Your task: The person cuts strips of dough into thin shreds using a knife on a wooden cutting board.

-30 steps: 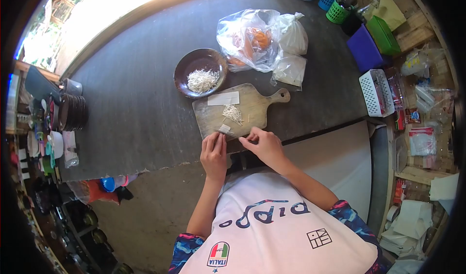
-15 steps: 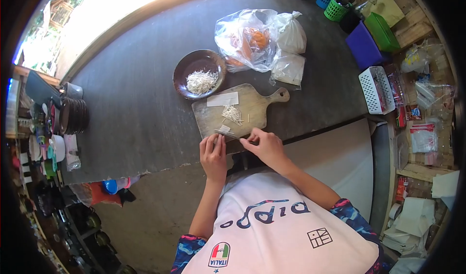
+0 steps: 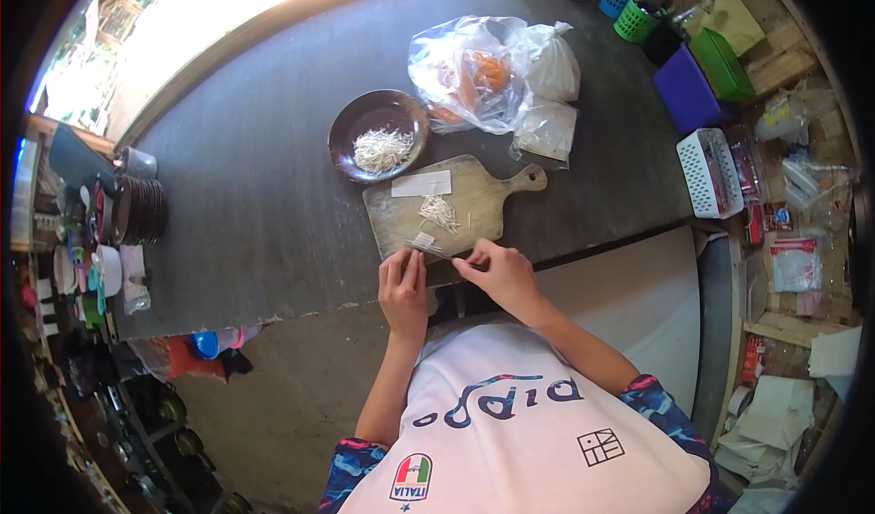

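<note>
A wooden cutting board (image 3: 483, 186) lies at the counter's near edge. On it are a flat white rectangular piece (image 3: 422, 184), a small pile of thin white sticks (image 3: 439, 213) and a few freshly parted white strips (image 3: 422, 240). My left hand (image 3: 403, 288) rests at the board's near edge, fingertips pressed together against those strips. My right hand (image 3: 501, 275) is closed in a pinch on one end of a thin dark knife (image 3: 439, 254), seen edge-on between both hands. Beyond the board, a brown bowl (image 3: 360, 118) contains more white shreds (image 3: 383, 150).
Clear plastic bags (image 3: 465, 77) with orange contents and a tied white bag (image 3: 550, 63) stand behind the board. Stacked brown plates (image 3: 138, 210) are at left. A white basket (image 3: 709, 175) and a purple box (image 3: 690, 90) line the right side.
The view has shifted very slightly. Both hands keep nearly the same place at the board's near edge, and the white strips look much the same.
</note>
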A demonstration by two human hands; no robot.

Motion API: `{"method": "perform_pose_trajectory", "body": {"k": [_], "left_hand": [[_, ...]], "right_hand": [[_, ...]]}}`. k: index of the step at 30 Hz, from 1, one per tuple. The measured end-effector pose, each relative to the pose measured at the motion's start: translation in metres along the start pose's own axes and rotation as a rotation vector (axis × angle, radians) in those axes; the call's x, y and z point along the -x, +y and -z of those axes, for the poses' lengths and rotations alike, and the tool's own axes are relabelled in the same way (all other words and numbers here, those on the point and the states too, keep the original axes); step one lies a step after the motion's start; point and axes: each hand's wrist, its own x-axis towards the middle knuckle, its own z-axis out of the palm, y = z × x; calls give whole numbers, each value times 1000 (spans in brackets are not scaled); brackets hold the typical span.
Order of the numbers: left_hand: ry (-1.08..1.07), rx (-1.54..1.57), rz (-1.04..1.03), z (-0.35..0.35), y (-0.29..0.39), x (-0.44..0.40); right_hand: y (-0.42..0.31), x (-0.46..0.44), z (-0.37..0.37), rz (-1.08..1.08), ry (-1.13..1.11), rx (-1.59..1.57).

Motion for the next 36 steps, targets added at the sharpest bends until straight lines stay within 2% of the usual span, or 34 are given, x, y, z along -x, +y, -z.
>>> {"method": "perform_pose_trajectory", "body": {"k": [4,11,19,27,32,36], "left_hand": [[9,-8,24,3,5,-2],[3,-1,3,0,0,1],[13,21,35,6,5,-4],[12,12,33,1,2,0],[31,20,49,1,6,-2],[26,31,47,1,4,0]], "right_hand": [[11,13,19,-58,-34,12],[-12,-8,-3,-8,-33,7],[11,14,23,-68,-30,32],[-10,-12,-10,27,-17,23],[13,7,11,-9,-22,29],[1,4,14,-24,-47,19]]}}
